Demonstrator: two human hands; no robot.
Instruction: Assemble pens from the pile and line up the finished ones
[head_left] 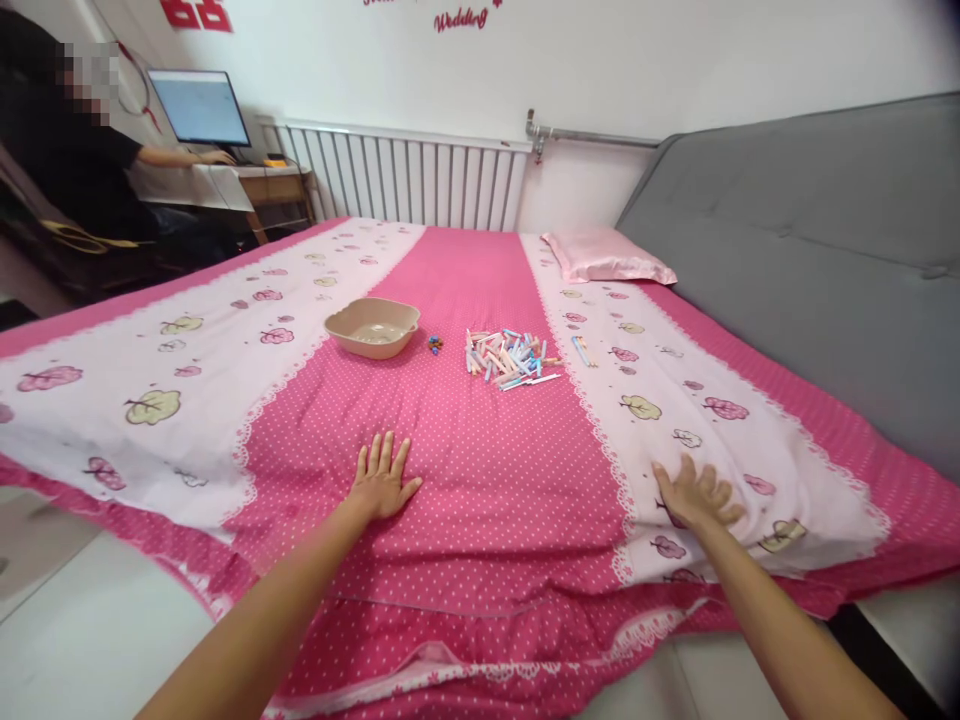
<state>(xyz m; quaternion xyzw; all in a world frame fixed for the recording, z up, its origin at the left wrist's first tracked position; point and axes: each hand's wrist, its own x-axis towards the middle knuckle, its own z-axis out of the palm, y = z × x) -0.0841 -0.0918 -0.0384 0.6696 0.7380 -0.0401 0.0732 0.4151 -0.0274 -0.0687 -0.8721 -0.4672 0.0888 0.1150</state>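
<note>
My left hand (381,482) lies flat with fingers spread on the pink dotted middle of the bedspread (480,470), holding nothing. My right hand (694,492) rests on the white printed strip, fingers apart and a little bent, with nothing in it. Farther out on the bed is a loose pile of pens or markers (510,358) in pale pink, blue and white. Left of the pile sits a small cluster of blue and brown pieces (435,345), too small to name. A beige plastic basin (373,328) stands beside that cluster. A few more pens (583,351) lie right of the pile.
A pink pillow (607,257) lies at the far right, by the grey padded headboard (810,220). Behind the bed runs a white radiator (405,175) with a pipe (600,136). At far left a person in black sits at a desk with a monitor (199,107).
</note>
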